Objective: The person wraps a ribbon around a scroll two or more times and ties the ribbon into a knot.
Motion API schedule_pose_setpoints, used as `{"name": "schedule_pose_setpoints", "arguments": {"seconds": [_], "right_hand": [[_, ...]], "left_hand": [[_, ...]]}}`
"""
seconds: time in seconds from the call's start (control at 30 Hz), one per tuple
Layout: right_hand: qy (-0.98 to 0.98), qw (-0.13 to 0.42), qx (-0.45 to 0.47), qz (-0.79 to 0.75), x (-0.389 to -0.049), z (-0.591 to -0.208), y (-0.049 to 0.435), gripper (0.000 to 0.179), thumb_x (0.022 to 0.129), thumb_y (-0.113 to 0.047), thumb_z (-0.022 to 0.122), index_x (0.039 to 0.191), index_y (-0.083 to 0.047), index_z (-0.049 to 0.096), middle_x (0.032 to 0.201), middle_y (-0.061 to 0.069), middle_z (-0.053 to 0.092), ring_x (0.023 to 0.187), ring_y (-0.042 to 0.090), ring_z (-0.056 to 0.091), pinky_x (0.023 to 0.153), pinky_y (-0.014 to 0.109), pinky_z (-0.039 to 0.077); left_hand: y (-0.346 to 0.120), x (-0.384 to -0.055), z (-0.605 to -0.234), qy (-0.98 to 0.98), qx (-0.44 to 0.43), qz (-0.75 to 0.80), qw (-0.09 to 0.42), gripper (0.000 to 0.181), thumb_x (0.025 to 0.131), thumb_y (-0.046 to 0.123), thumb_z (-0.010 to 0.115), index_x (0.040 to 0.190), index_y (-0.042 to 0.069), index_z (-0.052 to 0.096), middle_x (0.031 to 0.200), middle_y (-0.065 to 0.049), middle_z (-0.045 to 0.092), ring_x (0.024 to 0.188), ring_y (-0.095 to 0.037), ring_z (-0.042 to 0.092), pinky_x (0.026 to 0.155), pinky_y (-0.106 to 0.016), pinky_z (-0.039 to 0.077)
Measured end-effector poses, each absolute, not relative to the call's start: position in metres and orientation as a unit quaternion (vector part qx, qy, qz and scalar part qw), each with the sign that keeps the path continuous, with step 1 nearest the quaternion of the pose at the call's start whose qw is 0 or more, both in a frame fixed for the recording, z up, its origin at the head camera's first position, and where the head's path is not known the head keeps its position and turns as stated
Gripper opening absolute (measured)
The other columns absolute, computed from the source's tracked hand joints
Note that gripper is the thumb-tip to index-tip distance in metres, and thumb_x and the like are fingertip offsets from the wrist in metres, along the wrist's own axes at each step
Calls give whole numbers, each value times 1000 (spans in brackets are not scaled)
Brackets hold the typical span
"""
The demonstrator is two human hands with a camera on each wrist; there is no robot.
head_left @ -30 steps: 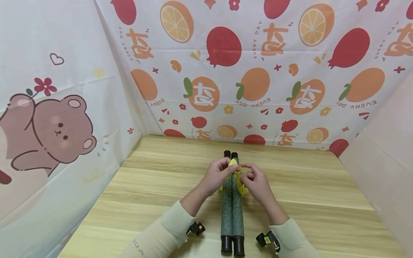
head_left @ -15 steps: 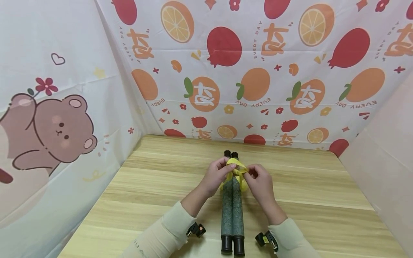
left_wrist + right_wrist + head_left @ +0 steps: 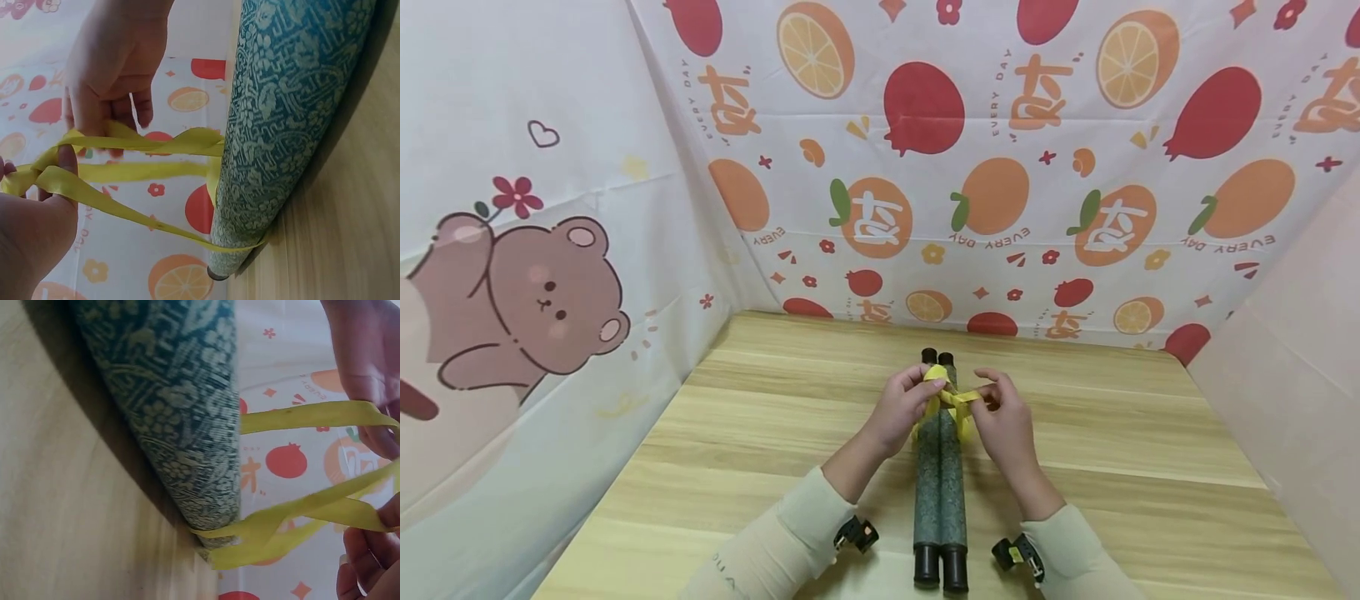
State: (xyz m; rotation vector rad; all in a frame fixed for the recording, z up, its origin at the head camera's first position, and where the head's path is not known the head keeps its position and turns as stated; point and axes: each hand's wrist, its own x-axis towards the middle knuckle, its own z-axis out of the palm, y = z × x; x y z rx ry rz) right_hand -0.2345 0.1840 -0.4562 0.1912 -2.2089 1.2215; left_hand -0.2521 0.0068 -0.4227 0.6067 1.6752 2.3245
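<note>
Two scrolls [image 3: 928, 475] with green patterned cloth and dark end knobs lie side by side, pointing away from me. A yellow ribbon [image 3: 131, 212] runs round them and rises to a crossing between my hands. At the ribbon's left side, my left hand [image 3: 898, 408] pinches a loop between thumb and fingers. Just right of the scrolls, my right hand [image 3: 1006, 421] pinches a strand stretched across from the left hand; its index finger is lifted. The right wrist view shows the right hand's fingers [image 3: 365, 550] at a ribbon strand, partly cut off by the frame edge.
Under the scrolls is a wood-grain table [image 3: 775, 483]. A fruit-print cloth [image 3: 850, 125] hangs behind it, and a bear-print cloth [image 3: 647, 250] hangs on the left. Each wrist carries a small black camera [image 3: 856, 534].
My right hand has shifted slightly right and drawn a ribbon strand across. The wide loop seen between the hands half a second ago has become narrower. The scrolls stay put.
</note>
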Motion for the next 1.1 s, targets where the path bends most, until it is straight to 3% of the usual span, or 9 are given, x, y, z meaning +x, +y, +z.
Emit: {"name": "schedule_pose_setpoints", "arguments": {"seconds": [0.13,0.3,0.37,0.47,0.57,0.7,0.77,0.93,1.1], "right_hand": [[-811,291,49,505,-235,-452,189,32,85,6,57,111,-9,65,77,5,64,63,12,56,54,23,45],[-784,303,23,541,-233,-444,197,27,89,4,54,108,-11,67,78,9,58,53,11,52,43,23,38],[-782,318,10,537,-232,-442,200,24,90,2,55,107,-10,68,81,9,57,52,9,46,45,21,39],[-785,326,-12,526,-233,-438,205,18,92,-4,59,105,-9,70,89,8,64,63,1,48,55,15,42],[-780,305,-33,546,-233,-435,212,13,96,-14,61,94,-8,72,80,7,65,60,0,46,50,14,38],[-724,235,-46,647,-232,-430,220,30,99,-19,56,77,-2,66,58,6,53,45,6,37,41,18,28],[-687,199,-43,698,-231,-427,222,36,102,-18,49,73,-1,62,57,3,52,44,7,39,41,19,31],[-606,131,-8,785,-228,-423,229,42,104,-15,30,96,-4,70,72,2,62,54,12,51,51,23,44],[-516,63,64,852,-226,-423,237,48,107,-18,19,122,-7,63,105,4,70,87,16,62,73,29,51]], "left_hand": [[3,-256,-424,571,190,794,90,15,98,14,56,99,-1,58,96,-3,61,85,-13,61,78,-28,54],[-3,-258,-424,583,167,792,71,10,97,14,57,92,5,59,96,-2,61,86,-14,59,74,-26,51],[-4,-258,-423,581,162,795,63,9,96,13,57,90,7,59,96,-1,64,87,-14,60,76,-27,51],[-8,-259,-422,572,159,803,55,10,96,12,57,88,6,57,96,0,67,90,-14,62,81,-29,51],[-13,-260,-420,553,156,817,53,12,97,13,55,88,7,56,96,-1,69,95,-14,64,87,-31,51],[-20,-262,-419,499,156,850,59,12,99,15,54,89,8,54,96,-2,71,99,-18,66,94,-34,50],[-23,-263,-418,464,159,870,55,11,100,14,53,90,9,53,94,-3,72,97,-19,67,95,-34,50],[-30,-266,-417,398,160,903,29,12,101,14,52,92,7,55,88,-6,71,89,-20,68,93,-33,52],[-36,-269,-412,379,125,917,19,15,100,18,55,89,8,57,83,-4,66,83,-17,64,86,-31,51]]}}
